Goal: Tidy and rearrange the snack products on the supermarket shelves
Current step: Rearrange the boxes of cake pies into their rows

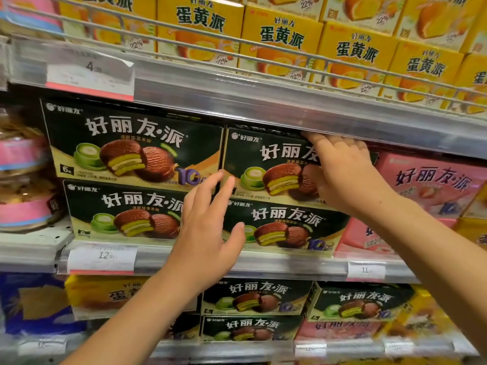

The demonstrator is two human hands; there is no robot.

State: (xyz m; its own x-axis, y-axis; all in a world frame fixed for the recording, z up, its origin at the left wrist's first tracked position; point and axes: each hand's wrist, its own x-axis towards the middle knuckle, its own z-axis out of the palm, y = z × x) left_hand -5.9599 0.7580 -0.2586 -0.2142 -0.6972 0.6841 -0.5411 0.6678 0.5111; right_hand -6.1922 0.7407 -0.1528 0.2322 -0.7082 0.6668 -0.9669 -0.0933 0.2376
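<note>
While the upper right matcha pie box (274, 164) on the middle shelf (237, 259) is gripped at its right end by the right hand (342, 172), the left hand (208, 233) is held spread and empty just before the stack, so the straightening step seems in hand, and a push flush with the left neighbour box (131, 146) is probably needed.

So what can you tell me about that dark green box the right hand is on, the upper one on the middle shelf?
The upper right green pie box looks like printed cardboard: white Chinese lettering, a green cup and chocolate-coated pies with green filling. It sits front-facing on another green box, beside the upper left green box. The right hand grips its right end, fingers over the top edge; the open left hand hovers near its lower left corner.
</note>
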